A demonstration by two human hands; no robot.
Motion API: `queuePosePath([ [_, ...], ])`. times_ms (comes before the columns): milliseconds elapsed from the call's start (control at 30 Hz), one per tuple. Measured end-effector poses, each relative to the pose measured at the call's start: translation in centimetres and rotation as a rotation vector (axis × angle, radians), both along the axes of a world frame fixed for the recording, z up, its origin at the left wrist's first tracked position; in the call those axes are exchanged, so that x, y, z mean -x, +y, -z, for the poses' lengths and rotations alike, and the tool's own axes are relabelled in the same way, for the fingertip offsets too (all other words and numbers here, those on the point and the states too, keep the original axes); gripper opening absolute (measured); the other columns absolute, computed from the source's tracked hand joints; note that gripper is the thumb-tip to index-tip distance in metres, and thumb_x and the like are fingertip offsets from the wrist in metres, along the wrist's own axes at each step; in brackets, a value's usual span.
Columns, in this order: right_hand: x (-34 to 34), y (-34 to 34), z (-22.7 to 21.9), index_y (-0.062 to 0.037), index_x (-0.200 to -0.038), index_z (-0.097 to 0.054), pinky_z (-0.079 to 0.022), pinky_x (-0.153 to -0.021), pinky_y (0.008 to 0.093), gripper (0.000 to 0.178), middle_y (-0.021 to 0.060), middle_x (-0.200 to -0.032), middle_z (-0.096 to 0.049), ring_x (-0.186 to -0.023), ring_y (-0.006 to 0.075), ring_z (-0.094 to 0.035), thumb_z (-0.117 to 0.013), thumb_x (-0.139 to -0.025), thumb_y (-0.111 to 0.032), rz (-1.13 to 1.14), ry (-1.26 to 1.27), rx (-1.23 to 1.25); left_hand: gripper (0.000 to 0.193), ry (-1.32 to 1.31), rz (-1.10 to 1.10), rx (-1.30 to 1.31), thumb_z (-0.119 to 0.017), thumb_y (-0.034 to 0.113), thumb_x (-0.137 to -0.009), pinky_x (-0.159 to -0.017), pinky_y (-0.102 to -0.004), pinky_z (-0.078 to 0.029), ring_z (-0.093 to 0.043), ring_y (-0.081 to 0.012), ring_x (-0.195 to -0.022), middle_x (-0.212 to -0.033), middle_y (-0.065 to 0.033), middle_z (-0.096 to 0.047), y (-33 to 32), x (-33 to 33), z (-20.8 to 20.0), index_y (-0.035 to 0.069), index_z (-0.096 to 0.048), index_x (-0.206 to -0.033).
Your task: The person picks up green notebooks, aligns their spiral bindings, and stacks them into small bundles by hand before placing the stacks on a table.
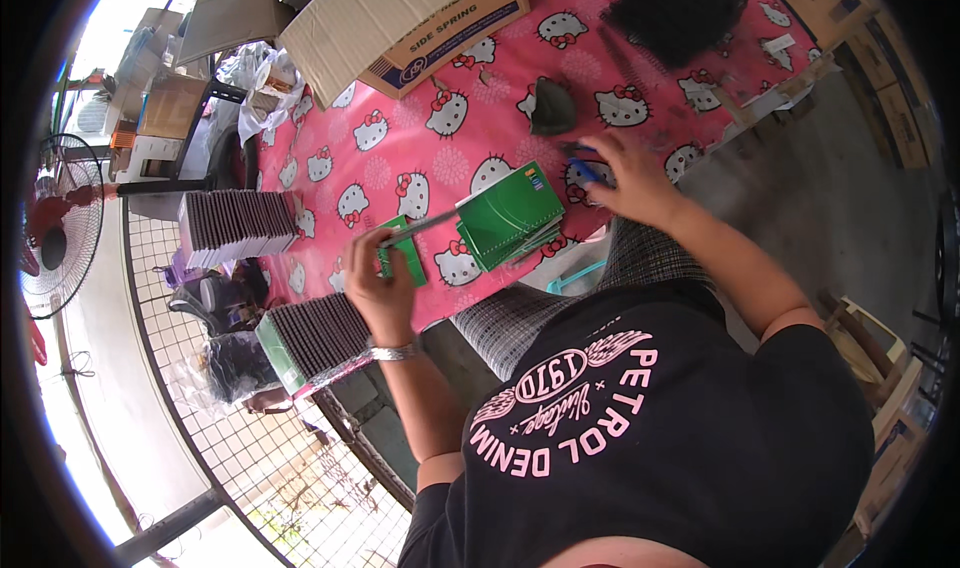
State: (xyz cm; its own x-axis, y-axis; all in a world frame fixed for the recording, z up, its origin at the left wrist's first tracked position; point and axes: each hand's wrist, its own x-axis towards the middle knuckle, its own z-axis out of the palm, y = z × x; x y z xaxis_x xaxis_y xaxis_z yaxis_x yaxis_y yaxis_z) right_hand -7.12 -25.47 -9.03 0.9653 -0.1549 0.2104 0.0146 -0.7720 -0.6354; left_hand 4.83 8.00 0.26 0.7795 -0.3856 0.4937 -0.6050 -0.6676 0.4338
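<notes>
My left hand [380, 286] is closed, its fingertips pinching one end of a thin dark strip [428, 225], which looks like a binding coil. The strip slants up to a stack of green-covered notebooks [512, 216] in front of me, with holes along the near edge of the top cover. Under my left hand lies another green notebook [408, 258], partly hidden by the fingers. To the right of the stack, my right hand [632, 180] closes around a small blue-handled tool [590, 168]; motion blur hides its exact kind. A dark grey cup-like object [553, 106] sits beyond it.
Two rows of coil-bound notebooks stand at the left, one farther [238, 228] and one nearer [315, 340]. An open cardboard box [450, 38] is at the back, a heap of black coils [675, 13] at the far right. A pink patterned cover [370, 173] spans the table.
</notes>
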Motion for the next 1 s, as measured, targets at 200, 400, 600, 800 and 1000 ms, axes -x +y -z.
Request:
queuePosePath([
  [200, -4.3, -4.9, 3.5, -0.0078, -0.121, -0.058, -0.047, -0.091, 0.0466, 0.051, 0.0172, -0.111, -0.057, -0.106, 0.0362, -0.057, -0.075, -0.077, -0.026, 0.112, -0.13, 0.175, 0.017, 0.307, -0.171, -0.51, -0.05, 0.014, -0.083, -0.078, -0.0455, -0.048, -0.061, -0.037, -0.09, -0.084, -0.0156, -0.067, 3.1, -6.3, 1.5, 0.005, -0.064, -0.087],
  [400, -10.8, -9.6, 5.9, -0.0066, -0.119, -0.06, -0.049, -0.089, 0.0473, 0.044, 0.0171, -0.111, -0.06, -0.105, 0.0359, -0.058, -0.072, -0.08, -0.023, 0.397, -0.122, 0.336, 0.031, 0.118, -0.17, -0.735, -0.05, 0.018, -0.086, -0.091, -0.0479, -0.046, -0.058, -0.0386, -0.107, -0.112, -0.0153, -0.066, 5.4, -7.5, 8.3, 0.009, -0.061, -0.113],
  [600, -10.6, -12.6, 6.4, -0.0061, -0.121, -0.059, -0.053, -0.084, 0.0498, 0.036, 0.0213, -0.113, -0.059, -0.1, 0.0396, -0.063, -0.063, -0.086, -0.016, 0.489, -0.061, 0.196, 0.041, -0.023, 0.288, -0.231, -0.077, 0.017, -0.075, -0.089, -0.0445, -0.047, -0.059, -0.0318, -0.106, -0.116, -0.011, -0.062, -5.3, 0.7, 5.2, 0.006, -0.061, -0.112],
  [800, -10.3, -9.8, 1.8, -0.0073, -0.125, -0.058, -0.055, -0.078, 0.0482, 0.037, 0.0198, -0.113, -0.059, -0.092, 0.0402, -0.065, -0.056, -0.087, -0.006, 0.503, 0.066, 0.352, 0.029, -0.021, 0.385, -0.464, -0.07, 0.018, -0.083, -0.08, -0.0405, -0.052, -0.063, -0.0263, -0.096, -0.111, -0.0065, -0.064, -7.7, 5.4, 6.6, 0.01, -0.064, -0.11],
  [1000, -8.6, -11.2, 0.1, -0.0083, -0.127, -0.057, -0.055, -0.079, 0.0479, 0.043, 0.0191, -0.112, -0.058, -0.092, 0.0404, -0.065, -0.055, -0.085, 0.001, 0.478, -0.062, 0.32, 0.029, 0.101, 0.519, -0.496, -0.066, 0.015, -0.084, -0.075, -0.0392, -0.054, -0.065, -0.0253, -0.091, -0.105, -0.0078, -0.065, -7.6, 4.1, 4.2, 0.008, -0.061, -0.112],
])
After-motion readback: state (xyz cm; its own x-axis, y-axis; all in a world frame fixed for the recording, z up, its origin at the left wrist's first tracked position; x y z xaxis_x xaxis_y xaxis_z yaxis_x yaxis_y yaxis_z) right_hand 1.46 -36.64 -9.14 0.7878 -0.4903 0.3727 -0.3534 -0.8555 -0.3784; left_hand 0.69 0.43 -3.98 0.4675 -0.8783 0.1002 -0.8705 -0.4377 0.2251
